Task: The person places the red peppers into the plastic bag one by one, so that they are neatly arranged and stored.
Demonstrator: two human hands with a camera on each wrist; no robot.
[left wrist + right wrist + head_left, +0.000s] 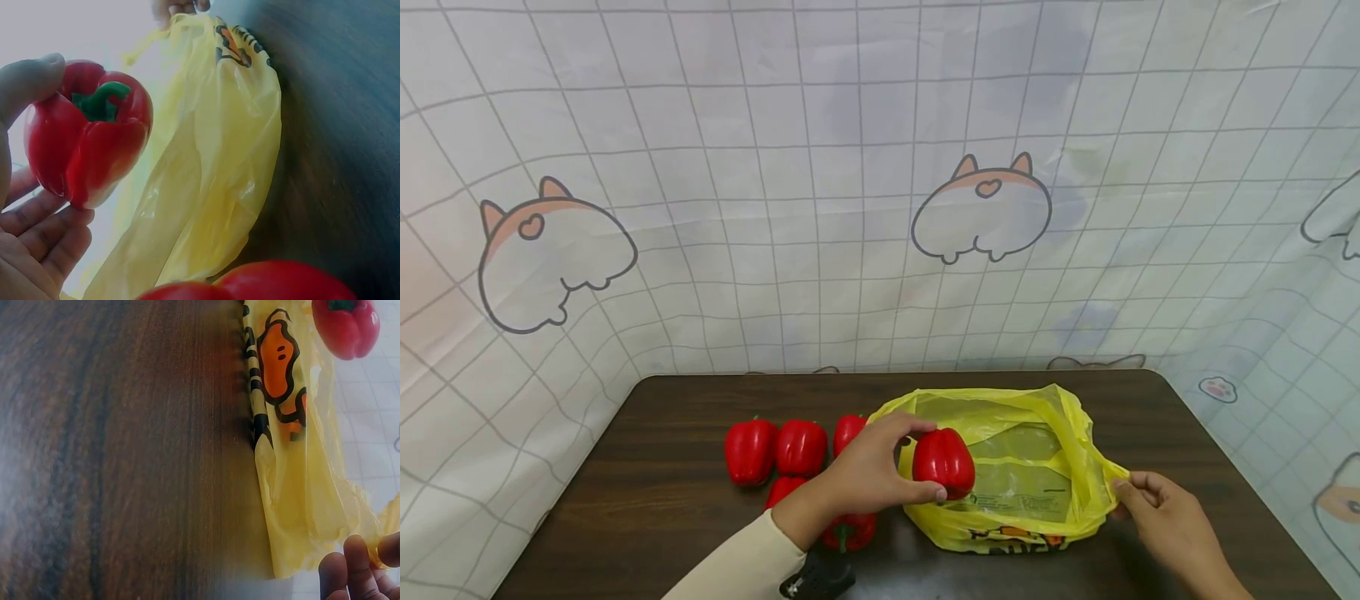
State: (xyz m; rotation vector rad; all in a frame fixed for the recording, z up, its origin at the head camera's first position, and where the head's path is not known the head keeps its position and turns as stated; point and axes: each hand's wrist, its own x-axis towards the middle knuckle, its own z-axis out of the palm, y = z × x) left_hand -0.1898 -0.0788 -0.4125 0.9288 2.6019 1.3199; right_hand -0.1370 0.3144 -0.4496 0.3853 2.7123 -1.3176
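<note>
A red bell pepper (944,463) with a green stem is gripped between the thumb and fingers of my left hand (874,471), over the left part of a yellow plastic bag (1078,492). The bag lies with its mouth spread wide, and the bare inside shows in the head view. My right hand (1172,521) pinches the bag's right rim between thumb and fingers. In the left wrist view the held pepper (90,144) hangs beside the bag's outer wall (212,181). The right wrist view shows the fingertips (357,553) at the bag's edge.
Left of the bag, several more red bell peppers (750,452) lie grouped on the dark wooden table (647,467), some partly hidden by my left arm. Behind the table hangs a white gridded cloth (850,292) with cartoon animals.
</note>
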